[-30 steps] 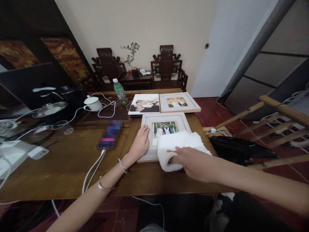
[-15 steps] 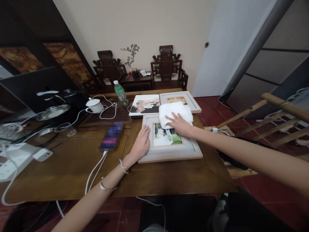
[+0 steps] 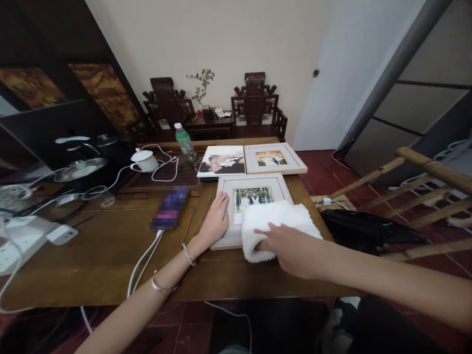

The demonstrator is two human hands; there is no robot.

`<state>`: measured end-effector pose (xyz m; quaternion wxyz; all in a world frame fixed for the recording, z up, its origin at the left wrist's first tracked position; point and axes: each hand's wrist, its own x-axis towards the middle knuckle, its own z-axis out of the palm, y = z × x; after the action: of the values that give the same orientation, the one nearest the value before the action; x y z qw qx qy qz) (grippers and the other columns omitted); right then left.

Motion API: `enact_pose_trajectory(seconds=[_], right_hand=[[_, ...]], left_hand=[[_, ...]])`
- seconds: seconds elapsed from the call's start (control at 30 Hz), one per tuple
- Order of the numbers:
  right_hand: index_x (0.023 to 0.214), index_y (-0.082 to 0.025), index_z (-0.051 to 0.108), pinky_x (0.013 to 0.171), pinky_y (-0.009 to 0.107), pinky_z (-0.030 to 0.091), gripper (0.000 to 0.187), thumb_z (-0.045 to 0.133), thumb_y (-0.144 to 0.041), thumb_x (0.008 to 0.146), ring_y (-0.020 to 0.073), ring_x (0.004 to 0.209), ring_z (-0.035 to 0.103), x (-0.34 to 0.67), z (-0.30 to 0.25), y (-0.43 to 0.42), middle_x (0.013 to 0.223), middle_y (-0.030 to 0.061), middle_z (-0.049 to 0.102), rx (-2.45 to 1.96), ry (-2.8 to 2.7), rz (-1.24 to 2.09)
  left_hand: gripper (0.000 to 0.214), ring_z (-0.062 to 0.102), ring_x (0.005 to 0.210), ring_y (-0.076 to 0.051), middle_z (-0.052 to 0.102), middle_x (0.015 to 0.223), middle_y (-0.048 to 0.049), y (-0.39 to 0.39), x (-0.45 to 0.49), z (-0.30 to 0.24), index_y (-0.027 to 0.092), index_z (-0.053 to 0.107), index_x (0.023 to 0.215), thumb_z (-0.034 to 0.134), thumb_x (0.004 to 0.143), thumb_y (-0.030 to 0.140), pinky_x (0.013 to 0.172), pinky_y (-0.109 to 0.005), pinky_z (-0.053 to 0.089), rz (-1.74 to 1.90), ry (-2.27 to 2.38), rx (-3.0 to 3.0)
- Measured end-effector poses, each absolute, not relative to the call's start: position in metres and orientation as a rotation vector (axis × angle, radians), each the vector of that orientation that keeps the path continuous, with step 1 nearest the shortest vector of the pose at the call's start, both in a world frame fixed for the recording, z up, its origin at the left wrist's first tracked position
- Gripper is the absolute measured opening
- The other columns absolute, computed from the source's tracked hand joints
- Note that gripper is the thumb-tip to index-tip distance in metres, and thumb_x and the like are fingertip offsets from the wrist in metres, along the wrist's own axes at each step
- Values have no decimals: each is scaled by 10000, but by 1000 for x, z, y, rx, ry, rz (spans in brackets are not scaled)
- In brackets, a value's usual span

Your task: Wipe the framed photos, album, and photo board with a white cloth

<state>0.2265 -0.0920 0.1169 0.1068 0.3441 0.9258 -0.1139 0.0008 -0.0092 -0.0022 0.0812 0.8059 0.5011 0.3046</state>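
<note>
A white-framed photo (image 3: 252, 189) lies flat on the wooden table (image 3: 99, 250), nearest to me. My left hand (image 3: 214, 221) lies flat on its left border with the fingers stretched out. My right hand (image 3: 291, 248) presses a folded white cloth (image 3: 275, 221) onto the frame's near right corner, fingers spread over the cloth. The cloth hides the lower part of the frame.
Two more pictures lie behind it: an unframed print (image 3: 222, 160) and a second framed photo (image 3: 273, 158). A phone (image 3: 169, 207) on a white cable lies left of my hand. A green bottle (image 3: 184, 142), a white cup (image 3: 144, 159), pans and power strips crowd the left. A bamboo rack (image 3: 424, 196) stands right.
My right hand drew the cloth from the frame's far edge back toward me to the near right corner. The left hand stayed on the frame's left border.
</note>
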Motion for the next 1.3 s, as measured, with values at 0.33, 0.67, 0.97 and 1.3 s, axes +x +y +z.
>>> enact_pose_trajectory(seconds=[0.33,0.67,0.97,1.3], right_hand=[[1265,-233,535,1005,631,234,611,446,35,723,391,1349,169,234,68,5,1506,67,229,1130,2759,242],[1268,-196,528,947,648,293,607,415,33,718,405,1312,248,218,71,30,1482,101,288,1203,2729,236],[1156,-183,603,878,521,439,489,464,-19,717,345,1162,475,213,108,-75,1391,93,444,956,2752,-246],[1151,-141,607,1007,501,317,385,518,-113,778,373,1297,311,184,75,-37,1437,135,365,831,2860,196]], left_hand=[[498,262,1366,-268,412,1398,-180,-9,1,-3,52,442,1297,358,808,87,1124,-479,244,929,1485,2403],[493,271,1364,-268,411,1401,-175,-9,0,-3,65,444,1299,352,816,96,1121,-483,251,941,1476,2402],[471,257,1368,-271,403,1404,-194,-11,3,2,27,464,1279,352,831,126,1131,-472,228,938,1488,2358],[509,304,1354,-202,356,1448,-154,-15,9,10,77,367,1361,243,958,362,1139,-403,209,1111,1492,2028]])
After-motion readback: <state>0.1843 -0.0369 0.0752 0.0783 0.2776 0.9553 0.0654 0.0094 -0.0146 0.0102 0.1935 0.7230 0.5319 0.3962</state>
